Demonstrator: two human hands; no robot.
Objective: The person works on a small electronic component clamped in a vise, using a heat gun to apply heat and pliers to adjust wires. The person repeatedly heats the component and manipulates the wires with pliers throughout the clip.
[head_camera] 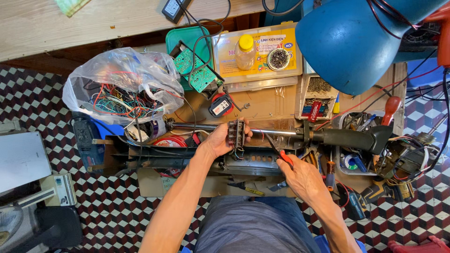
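Clamped around the ribbed, dark motor core (pixel 236 133) on the long steel shaft (pixel 276 131) lying across the cluttered bench, the left hand (pixel 219 140) steadies this heavy, rigid piece, whose thin wires look fragile, while the right hand (pixel 302 177) grips red-handled pliers (pixel 280 154).

A low brown wooden bench (pixel 276 105) stands on a floor of checkered red, black and white tiles (pixel 117 211). On the bench lie a clear plastic bag of coloured wires (pixel 122 84), a yellow-lidded clear parts box (pixel 258 56), a green circuit board (pixel 197 70) and a long black metal shaft assembly (pixel 281 133).
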